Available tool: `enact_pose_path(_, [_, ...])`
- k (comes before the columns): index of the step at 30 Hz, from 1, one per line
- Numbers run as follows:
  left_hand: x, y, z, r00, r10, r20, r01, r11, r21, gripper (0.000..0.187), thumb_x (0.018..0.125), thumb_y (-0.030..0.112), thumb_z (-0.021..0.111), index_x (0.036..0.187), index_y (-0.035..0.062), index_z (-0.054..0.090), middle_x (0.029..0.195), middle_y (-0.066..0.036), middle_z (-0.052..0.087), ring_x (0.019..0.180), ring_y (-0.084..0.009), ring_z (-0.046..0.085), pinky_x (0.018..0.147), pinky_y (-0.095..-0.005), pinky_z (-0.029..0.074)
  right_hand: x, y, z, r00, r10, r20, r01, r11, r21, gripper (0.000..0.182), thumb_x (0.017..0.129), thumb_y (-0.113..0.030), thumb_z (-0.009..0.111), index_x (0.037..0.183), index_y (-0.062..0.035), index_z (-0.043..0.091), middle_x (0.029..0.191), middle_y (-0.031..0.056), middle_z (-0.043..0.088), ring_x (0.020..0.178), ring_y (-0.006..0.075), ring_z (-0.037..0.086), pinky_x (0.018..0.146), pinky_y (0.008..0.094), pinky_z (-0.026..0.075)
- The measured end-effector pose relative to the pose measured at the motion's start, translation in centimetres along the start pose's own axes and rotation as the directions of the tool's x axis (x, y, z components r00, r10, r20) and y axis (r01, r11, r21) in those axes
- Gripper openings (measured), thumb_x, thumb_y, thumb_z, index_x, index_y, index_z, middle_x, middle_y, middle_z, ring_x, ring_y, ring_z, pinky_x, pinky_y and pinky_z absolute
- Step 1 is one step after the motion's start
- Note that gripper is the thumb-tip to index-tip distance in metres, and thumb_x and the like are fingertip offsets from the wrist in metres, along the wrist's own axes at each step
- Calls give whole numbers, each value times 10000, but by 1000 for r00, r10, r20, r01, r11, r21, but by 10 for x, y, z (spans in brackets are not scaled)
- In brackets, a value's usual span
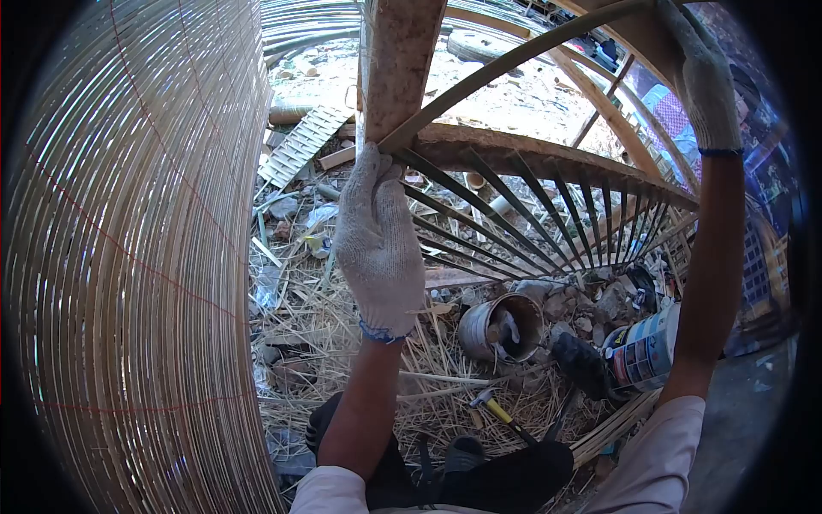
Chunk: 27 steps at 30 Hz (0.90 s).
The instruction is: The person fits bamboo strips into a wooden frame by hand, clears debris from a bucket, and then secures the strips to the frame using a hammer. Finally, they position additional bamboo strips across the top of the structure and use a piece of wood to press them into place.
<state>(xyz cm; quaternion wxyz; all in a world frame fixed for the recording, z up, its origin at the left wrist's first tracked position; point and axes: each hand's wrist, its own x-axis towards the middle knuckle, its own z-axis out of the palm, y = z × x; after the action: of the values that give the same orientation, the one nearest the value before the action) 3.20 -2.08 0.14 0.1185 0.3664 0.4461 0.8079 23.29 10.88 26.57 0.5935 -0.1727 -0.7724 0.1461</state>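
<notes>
A long curved bamboo strip [522, 58] slants from a wooden post [398, 77] up to the top right. My left hand [377, 244], in a pale knitted glove with a blue cuff, is closed at the strip's lower end, against the post. At the top right my right hand [706, 90], gloved the same way, is raised at the strip's upper end beside a wooden beam; its fingertips are partly hidden at the frame edge. Below the strip, a wooden rail [548, 154] bears a row of thin dark slats [531, 188].
A screen of thin bamboo slats [137, 257] tied with red string stands at left. A hammer [501, 414] lies on straw and shavings by my legs. Nearby are an open bucket [501, 328], a tipped printed pail [646, 347], rubble and a woven piece [304, 146].
</notes>
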Motion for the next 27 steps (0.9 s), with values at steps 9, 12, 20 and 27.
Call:
enact_pose_path(9, [3, 24, -9, 971, -215, 104, 235, 939, -249, 468, 1106, 127, 484, 1497, -128, 448, 1445, -303, 561, 1361, -325, 578, 1154, -384, 494, 5, -3, -4, 996, 86, -3, -86, 994, -70, 305, 1057, -184, 645, 1259, 42, 682, 1161, 88, 731, 1051, 157, 681, 955, 300, 540])
enact_pose_path(12, [5, 22, -11, 964, -233, 124, 262, 904, -338, 484, 1102, 122, 488, 1512, -127, 423, 1457, -313, 548, 1360, -335, 579, 1159, -393, 495, 5, -6, -6, 997, 78, -3, -78, 993, -89, 318, 1058, -189, 645, 1272, 44, 677, 1171, 90, 729, 1057, 155, 677, 959, 299, 536])
enact_pose_path(20, [3, 21, -13, 959, -246, 142, 282, 878, -388, 518, 1105, 173, 498, 1518, -127, 409, 1474, -300, 529, 1376, -344, 564, 1166, -412, 494, 5, -9, -6, 995, 96, 22, -93, 989, -116, 346, 1059, -201, 642, 1302, 45, 666, 1188, 86, 724, 1081, 150, 664, 973, 291, 522])
enact_pose_path(27, [11, 28, -24, 930, -314, 192, 356, 897, -261, 478, 1099, 183, 523, 1495, -82, 496, 1400, -243, 608, 1290, -266, 626, 1086, -351, 523, 2, -13, -6, 992, 117, 52, -105, 977, -186, 345, 1065, -198, 627, 1307, 45, 664, 1196, 71, 721, 1097, 141, 650, 986, 283, 506])
